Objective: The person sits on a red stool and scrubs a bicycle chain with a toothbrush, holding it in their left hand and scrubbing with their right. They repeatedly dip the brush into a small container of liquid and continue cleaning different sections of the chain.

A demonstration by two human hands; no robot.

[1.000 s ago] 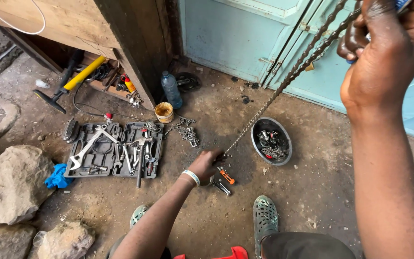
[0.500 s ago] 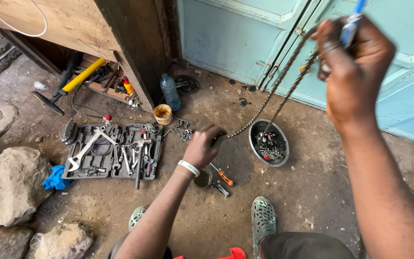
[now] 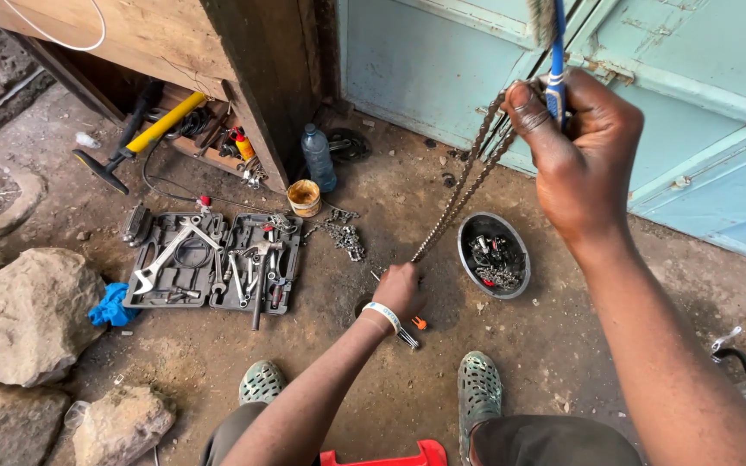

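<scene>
The bike chain (image 3: 464, 185) is stretched in a doubled line between the two hands. The right hand (image 3: 584, 147) holds its top end up high, fingers shut tight around the chain and around a blue-handled brush (image 3: 554, 52) that sticks up out of the fist. The left hand (image 3: 399, 289) is shut on the bottom end, down near the dirt floor (image 3: 407, 380).

Half a second ago the right hand was a bit more to the right, and the left hand was higher and more to the left. Now the left hand has come down and the chain hangs steeper.

Just right of the lower grip sits a round dark bowl (image 3: 494, 255) with small metal parts in it. Just under that grip lies a small tool with orange on it (image 3: 416, 326). To the left of it is a loose pile of chain (image 3: 343, 233), then a small yellow tub (image 3: 305, 197) and a clear plastic bottle (image 3: 319, 157) with a blue cap; I cannot make out a label on them. Further left is an open grey tool case (image 3: 209, 263) full of wrenches, with a blue rag (image 3: 110, 304) beside it. Well above that lies a pump with a yellow tube (image 3: 144, 134). Green clogs (image 3: 479, 388) are below the lower grip.
</scene>
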